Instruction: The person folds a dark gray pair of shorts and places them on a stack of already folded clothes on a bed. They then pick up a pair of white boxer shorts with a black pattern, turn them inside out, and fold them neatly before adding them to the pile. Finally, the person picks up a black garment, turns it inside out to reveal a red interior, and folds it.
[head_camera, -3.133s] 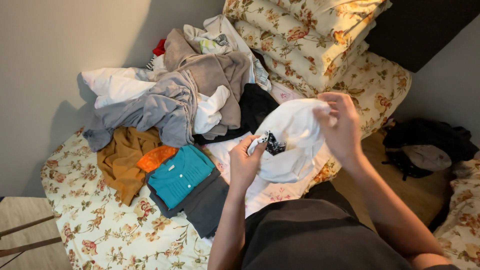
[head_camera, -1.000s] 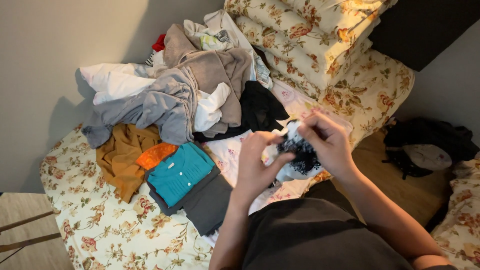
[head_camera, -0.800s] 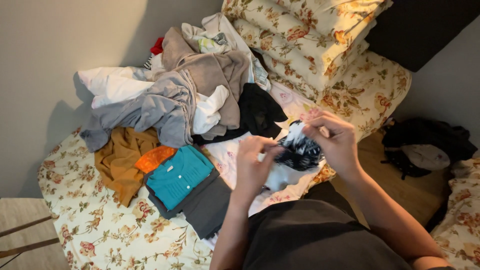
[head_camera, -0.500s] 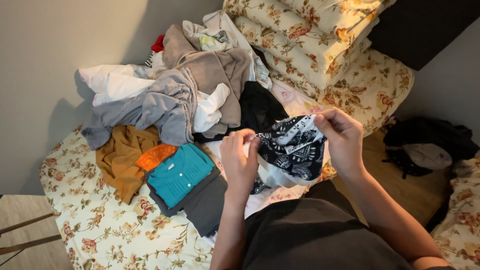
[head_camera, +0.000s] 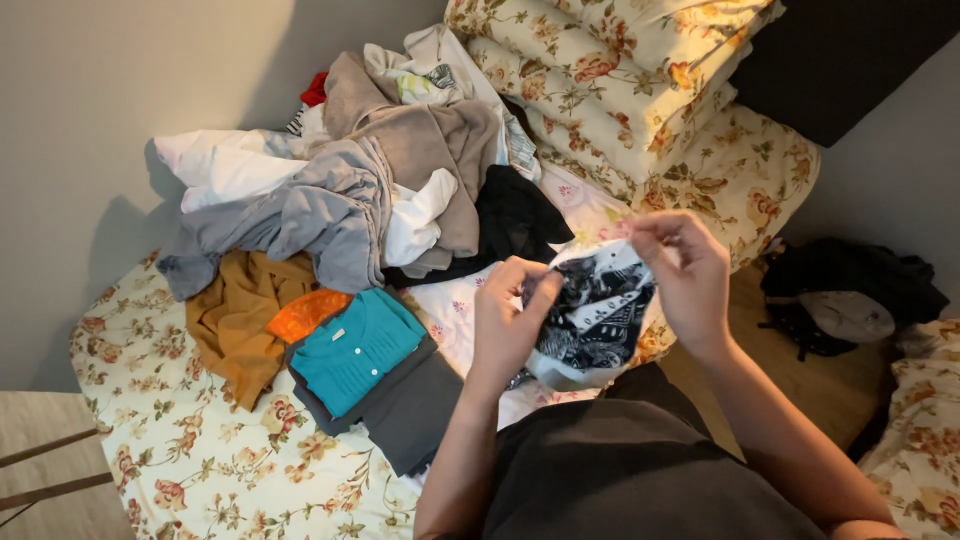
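Both hands hold up a black-and-white patterned garment (head_camera: 592, 318) with a white inner side, above the flowered bed (head_camera: 190, 470). My left hand (head_camera: 510, 320) grips its left edge and my right hand (head_camera: 680, 270) pinches its upper right edge. The cloth hangs between them, partly spread. A folded teal shirt (head_camera: 352, 350) on a dark grey folded piece (head_camera: 420, 415) lies just left of my left hand.
A heap of unfolded clothes, grey (head_camera: 320, 215), white (head_camera: 225, 170), tan (head_camera: 430, 150) and black (head_camera: 515, 215), fills the bed's far side. A mustard garment (head_camera: 235, 315) and an orange one (head_camera: 305, 312) lie left. Flowered pillows (head_camera: 620, 80) sit at the back right; a dark bag (head_camera: 845, 295) rests on the floor.
The garment was a white bundle, was turned so its patterned black-and-white side shows, and is now spread between my two hands, which have moved apart.
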